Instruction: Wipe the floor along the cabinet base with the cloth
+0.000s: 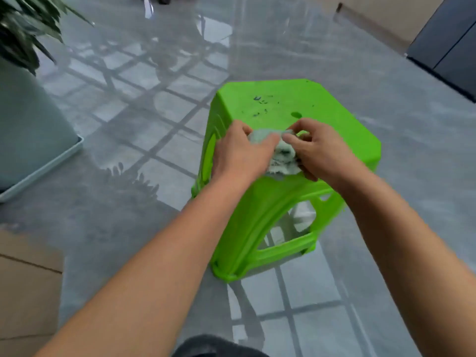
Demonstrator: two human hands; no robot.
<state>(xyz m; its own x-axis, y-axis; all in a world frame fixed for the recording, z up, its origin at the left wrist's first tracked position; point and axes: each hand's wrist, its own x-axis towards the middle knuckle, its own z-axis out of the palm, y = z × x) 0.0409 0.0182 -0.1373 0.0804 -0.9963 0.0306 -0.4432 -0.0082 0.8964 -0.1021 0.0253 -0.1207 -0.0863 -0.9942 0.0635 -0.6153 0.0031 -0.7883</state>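
Observation:
A crumpled pale grey-green cloth [283,157] lies bunched at the near edge of a bright green plastic stool [296,106]. My left hand [239,153] grips the cloth's left side. My right hand [319,148] pinches its right side, fingers curled over it. Both hands are above the stool's seat, close together. The dark cabinet [448,47] stands at the far right, with its base meeting the glossy grey floor [134,99].
A large pale planter [31,140] with a leafy plant [23,29] stands on a tray at the left. Flat cardboard [28,287] lies at the lower left. A beige wall or box [381,19] sits beside the cabinet. The floor reflects window grids.

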